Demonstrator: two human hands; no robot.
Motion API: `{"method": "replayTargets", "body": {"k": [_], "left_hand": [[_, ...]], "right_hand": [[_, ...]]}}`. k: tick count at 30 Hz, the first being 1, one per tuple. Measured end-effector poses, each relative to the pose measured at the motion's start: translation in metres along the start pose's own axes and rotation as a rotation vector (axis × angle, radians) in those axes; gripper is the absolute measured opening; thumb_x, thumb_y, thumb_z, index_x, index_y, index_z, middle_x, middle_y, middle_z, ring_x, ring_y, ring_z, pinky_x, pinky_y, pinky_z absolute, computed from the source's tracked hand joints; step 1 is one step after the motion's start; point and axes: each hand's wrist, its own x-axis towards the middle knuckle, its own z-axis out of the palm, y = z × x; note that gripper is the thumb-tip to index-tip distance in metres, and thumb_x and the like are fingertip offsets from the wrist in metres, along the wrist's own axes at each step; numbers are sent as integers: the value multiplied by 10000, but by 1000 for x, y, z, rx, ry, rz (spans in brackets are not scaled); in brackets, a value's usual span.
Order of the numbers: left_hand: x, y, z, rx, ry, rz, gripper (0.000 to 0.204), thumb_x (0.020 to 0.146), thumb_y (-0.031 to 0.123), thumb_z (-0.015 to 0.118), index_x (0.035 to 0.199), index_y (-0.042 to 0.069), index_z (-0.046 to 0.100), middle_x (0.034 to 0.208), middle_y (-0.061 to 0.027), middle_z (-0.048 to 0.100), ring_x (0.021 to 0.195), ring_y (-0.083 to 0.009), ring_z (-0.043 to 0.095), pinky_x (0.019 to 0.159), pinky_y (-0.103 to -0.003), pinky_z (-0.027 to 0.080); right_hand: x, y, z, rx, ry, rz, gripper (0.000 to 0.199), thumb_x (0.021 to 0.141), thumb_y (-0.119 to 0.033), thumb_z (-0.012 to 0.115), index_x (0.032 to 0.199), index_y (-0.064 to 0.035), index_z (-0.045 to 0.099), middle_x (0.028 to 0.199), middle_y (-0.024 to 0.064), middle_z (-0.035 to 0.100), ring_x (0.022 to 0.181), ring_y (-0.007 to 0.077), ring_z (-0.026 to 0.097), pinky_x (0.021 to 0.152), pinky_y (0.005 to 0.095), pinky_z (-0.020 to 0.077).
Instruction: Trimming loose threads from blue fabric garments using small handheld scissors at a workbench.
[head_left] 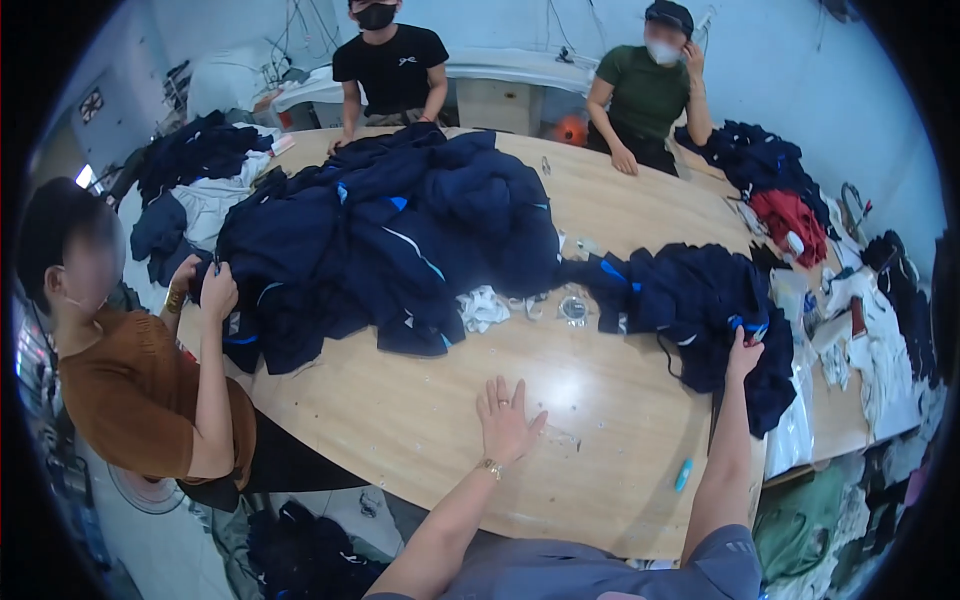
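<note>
My left hand (508, 428) lies flat on the pale wooden table (600, 480), fingers spread and holding nothing. A ring and a gold-coloured wristband show on it. Reaching forward on the right, my right hand (743, 357) is closed at a small blue and red thing (752, 331) against a heap of navy garments (690, 290). Whether that thing is a tool or garment trim is too small to tell. Bright blue patches and a dark cord show on the heap. A larger pile of navy garments (400, 235) covers the table's far middle and left.
At the left, a person in brown (150, 400) handles a navy garment. Two masked people, one in black (392, 70) and one in green (645, 95), are across the table. A turquoise marker-like object (683, 475), white scraps (483, 310) and a clear round container (573, 309) lie on it.
</note>
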Motion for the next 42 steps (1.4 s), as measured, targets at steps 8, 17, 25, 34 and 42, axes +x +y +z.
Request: {"method": "replayTargets", "body": {"k": [8, 17, 25, 34, 42], "left_hand": [[-6, 2, -4, 34, -6, -3, 712, 848, 546, 452, 1380, 86, 340, 1405, -251, 290, 1339, -381, 195, 1062, -545, 137], [-6, 5, -1, 44, -73, -19, 733, 855, 568, 413, 1402, 93, 295, 1428, -266, 233, 1347, -393, 160, 1058, -555, 117], [0, 4, -1, 70, -40, 5, 708, 863, 557, 406, 1391, 92, 321, 1428, -242, 264, 1347, -384, 181, 1054, -541, 141], [18, 24, -45, -726, 427, -40, 1017, 656, 410, 769, 1399, 33, 185, 1401, -252, 246, 1326, -376, 222, 1069, -511, 159], [5, 33, -128, -759, 532, 326, 411, 591, 8, 674, 987, 82, 590, 964, -85, 618, 1063, -291, 541, 1008, -483, 307]], "right_hand": [[41, 25, 45, -131, -21, 128, 684, 689, -533, 715, 969, 59, 520, 913, 216, 585, 888, 392, 579, 815, 427, 451], [66, -83, 66, 226, -188, -245, 283, 731, -183, 618, 862, 5, 452, 754, 90, 457, 693, 238, 454, 689, 334, 407], [70, -319, -42, 1056, -420, -401, 224, 775, 72, 546, 829, -99, 412, 766, -27, 372, 721, 69, 383, 678, 200, 319], [58, -430, -227, 1578, -892, -165, 395, 790, -32, 595, 1166, 10, 484, 1108, 168, 571, 999, 262, 589, 935, 379, 468], [-12, -460, -253, 1691, -1441, -171, 123, 716, -158, 555, 701, -36, 546, 714, 102, 589, 708, 218, 556, 645, 330, 485]]}}
